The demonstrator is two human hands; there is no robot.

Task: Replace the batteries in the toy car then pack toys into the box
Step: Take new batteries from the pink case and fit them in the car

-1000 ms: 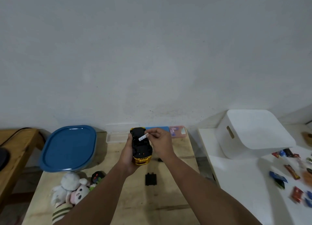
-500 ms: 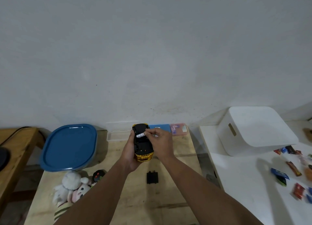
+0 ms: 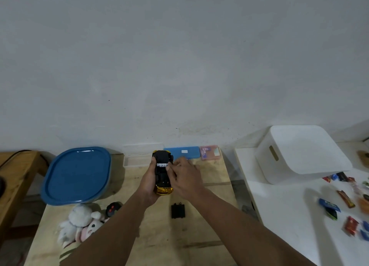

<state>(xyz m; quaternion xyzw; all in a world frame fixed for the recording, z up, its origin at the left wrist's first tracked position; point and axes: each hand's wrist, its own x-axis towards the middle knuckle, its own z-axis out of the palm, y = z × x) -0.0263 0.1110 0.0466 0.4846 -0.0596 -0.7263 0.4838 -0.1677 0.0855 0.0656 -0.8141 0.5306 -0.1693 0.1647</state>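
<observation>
**Battery set into the upturned toy car**

At the left edge of the frame a wooden bench [image 3: 14, 177] shows, and beside it a blue-lidded box [image 3: 76, 175] sits on the plywood table [image 3: 199, 235]. Below the box, in the lower left, lie plush toys [image 3: 79, 223] with a black remote control [image 3: 113, 208] just beside them.

In the centre, the left hand [image 3: 148, 182] grips the toy car [image 3: 162, 171] from its left side, fingers curled round the body. The car is held above the table, upside down, black underside up and gold body showing at its near end. A white battery [image 3: 162, 164] lies crosswise in the underside. The right hand [image 3: 184, 175] has its fingertips on the battery's right end; whether it pinches or only presses, I cannot tell.

Below the hands a black battery cover [image 3: 177, 210] lies flat on the table. Behind the car, against the wall, are a clear tray [image 3: 135, 160], a blue case [image 3: 185, 152] and a pink packet [image 3: 209, 154].

On the white table [image 3: 289, 215] at right stands a white bin [image 3: 301, 153], with scattered wrapped snacks [image 3: 346, 198] near the right edge.
</observation>
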